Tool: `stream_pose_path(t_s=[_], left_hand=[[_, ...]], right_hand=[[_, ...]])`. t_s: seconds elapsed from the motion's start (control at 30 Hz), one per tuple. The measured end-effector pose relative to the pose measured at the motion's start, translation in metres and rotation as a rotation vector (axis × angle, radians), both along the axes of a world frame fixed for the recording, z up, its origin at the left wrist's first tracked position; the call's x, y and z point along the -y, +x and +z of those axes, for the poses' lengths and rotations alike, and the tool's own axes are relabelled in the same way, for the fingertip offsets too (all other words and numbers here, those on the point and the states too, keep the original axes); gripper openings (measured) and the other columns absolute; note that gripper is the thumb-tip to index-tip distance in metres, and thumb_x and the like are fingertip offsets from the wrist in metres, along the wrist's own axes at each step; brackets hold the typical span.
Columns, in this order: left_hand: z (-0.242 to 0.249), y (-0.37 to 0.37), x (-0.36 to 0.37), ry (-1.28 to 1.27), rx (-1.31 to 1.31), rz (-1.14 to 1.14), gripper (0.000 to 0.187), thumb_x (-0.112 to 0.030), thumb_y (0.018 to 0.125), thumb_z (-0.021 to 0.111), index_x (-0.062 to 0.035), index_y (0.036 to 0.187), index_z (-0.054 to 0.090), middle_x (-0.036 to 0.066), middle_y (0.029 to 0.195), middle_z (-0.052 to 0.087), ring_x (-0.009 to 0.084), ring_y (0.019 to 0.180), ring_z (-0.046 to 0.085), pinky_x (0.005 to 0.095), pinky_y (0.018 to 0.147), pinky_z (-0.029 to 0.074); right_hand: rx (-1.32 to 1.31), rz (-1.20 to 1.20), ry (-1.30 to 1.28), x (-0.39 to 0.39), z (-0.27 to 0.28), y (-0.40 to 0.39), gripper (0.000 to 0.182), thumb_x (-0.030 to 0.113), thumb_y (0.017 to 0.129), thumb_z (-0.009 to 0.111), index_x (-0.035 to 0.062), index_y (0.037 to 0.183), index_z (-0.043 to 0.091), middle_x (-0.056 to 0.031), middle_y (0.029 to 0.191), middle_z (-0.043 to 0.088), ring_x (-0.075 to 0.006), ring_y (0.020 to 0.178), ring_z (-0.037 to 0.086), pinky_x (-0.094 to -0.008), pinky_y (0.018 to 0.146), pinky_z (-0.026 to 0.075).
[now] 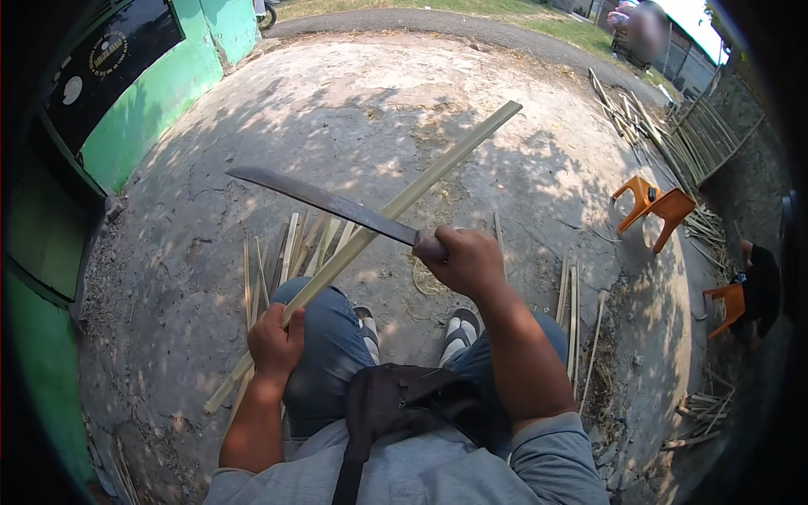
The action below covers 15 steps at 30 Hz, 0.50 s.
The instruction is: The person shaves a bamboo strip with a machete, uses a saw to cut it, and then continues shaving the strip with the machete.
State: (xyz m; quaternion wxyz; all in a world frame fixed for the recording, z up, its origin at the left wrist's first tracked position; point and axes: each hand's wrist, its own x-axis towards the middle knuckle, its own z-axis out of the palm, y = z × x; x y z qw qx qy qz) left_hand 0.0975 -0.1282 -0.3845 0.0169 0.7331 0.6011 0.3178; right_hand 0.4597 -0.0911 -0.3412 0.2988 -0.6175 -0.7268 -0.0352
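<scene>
My left hand [277,340] is closed round the lower part of a long bamboo strip [438,171], which slants up and away to the right over my knee. In my right hand [470,259] is the handle of a machete [328,201]. Its long dark blade points left and crosses over the strip near the middle, overlapping it in this view. Under and beyond my left knee, several more bamboo strips [291,244] lie on the concrete.
More strips [574,320] lie by my right knee. An orange plastic stool [652,206] stands to the right, before bamboo piles [627,118] along the wall. A person in dark clothes [762,290] is at the far right. A green wall [151,118] bounds the left.
</scene>
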Motion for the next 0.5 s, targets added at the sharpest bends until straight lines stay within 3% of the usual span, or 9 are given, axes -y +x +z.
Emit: stream_pose_path(t_s=[0.1, 0.2, 0.33, 0.43, 0.5], left_hand=[[0.001, -0.003, 0.002, -0.008, 0.016, -0.01, 0.056, -0.06, 0.103, 0.054, -0.0075, 0.084, 0.059, 0.017, 0.069, 0.06, 0.0453, 0.067, 0.063, 0.0542, 0.059, 0.046], [0.002, -0.003, 0.002, -0.026, 0.011, -0.004, 0.055, -0.059, 0.103, 0.055, -0.0079, 0.085, 0.06, 0.017, 0.069, 0.06, 0.0453, 0.066, 0.063, 0.054, 0.059, 0.046], [0.003, -0.002, 0.0, -0.022, -0.015, -0.007, 0.054, -0.058, 0.104, 0.055, -0.0074, 0.084, 0.06, 0.017, 0.07, 0.06, 0.0452, 0.067, 0.063, 0.0537, 0.059, 0.046], [-0.001, -0.003, 0.0, -0.015, 0.031, -0.016, 0.055, -0.058, 0.104, 0.055, -0.007, 0.085, 0.06, 0.018, 0.071, 0.06, 0.0449, 0.068, 0.063, 0.0532, 0.06, 0.046], [-0.006, -0.004, 0.0, -0.01, 0.085, -0.014, 0.055, -0.058, 0.104, 0.054, -0.0069, 0.085, 0.06, 0.018, 0.072, 0.061, 0.0446, 0.068, 0.063, 0.053, 0.06, 0.046]], right_hand=[[0.068, 0.008, -0.047, -0.005, 0.003, 0.001, 0.042, 0.053, 0.087, 0.079, 0.0127, 0.082, 0.065, -0.0124, 0.074, 0.07, -0.0383, 0.07, 0.07, -0.0486, 0.065, 0.055], [-0.195, 0.086, -0.208, -0.009, 0.0, 0.011, 0.045, 0.055, 0.083, 0.082, 0.0116, 0.086, 0.069, -0.0137, 0.075, 0.071, -0.0392, 0.07, 0.069, -0.047, 0.064, 0.054], [-0.605, 0.306, -0.328, -0.006, -0.013, 0.018, 0.05, 0.052, 0.09, 0.08, 0.0041, 0.099, 0.069, -0.0105, 0.075, 0.066, -0.0234, 0.067, 0.065, -0.0411, 0.063, 0.052], [-1.178, 0.463, -0.786, 0.003, -0.006, 0.019, 0.046, 0.048, 0.1, 0.068, 0.002, 0.108, 0.064, -0.0052, 0.077, 0.061, -0.0169, 0.069, 0.059, -0.0359, 0.064, 0.05], [-1.367, 0.597, -0.806, 0.004, -0.01, 0.01, 0.048, 0.049, 0.103, 0.06, 0.0017, 0.113, 0.062, -0.0072, 0.079, 0.061, -0.0176, 0.071, 0.061, -0.0339, 0.065, 0.05]])
